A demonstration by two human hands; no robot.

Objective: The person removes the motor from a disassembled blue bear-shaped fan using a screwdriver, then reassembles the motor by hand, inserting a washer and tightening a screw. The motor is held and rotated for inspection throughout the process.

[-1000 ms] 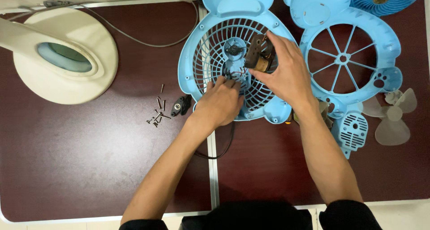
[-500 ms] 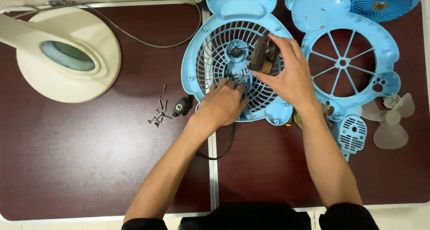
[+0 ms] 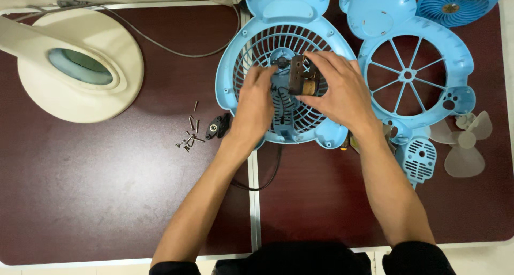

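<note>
A light blue fan housing with a round grille [image 3: 235, 66] lies face down on the dark red table. My right hand [image 3: 337, 93] grips a small brown and copper fan motor [image 3: 301, 78] over the grille's middle. My left hand [image 3: 256, 106] rests on the grille's lower left part, its fingers curled at the blue centre mount just left of the motor. Thin dark wires run from the motor down across the grille.
A second blue fan shell with spokes [image 3: 412, 71] lies to the right, with a small blue vent cover [image 3: 420, 160] and a translucent fan blade [image 3: 466, 144]. Loose screws [image 3: 190, 136] and a black part [image 3: 216, 127] sit left of the housing. A white magnifier lamp [image 3: 80, 66] fills the upper left.
My right hand has turned the motor and brought it closer to the grille's centre. My left hand has slid upward onto the centre mount.
</note>
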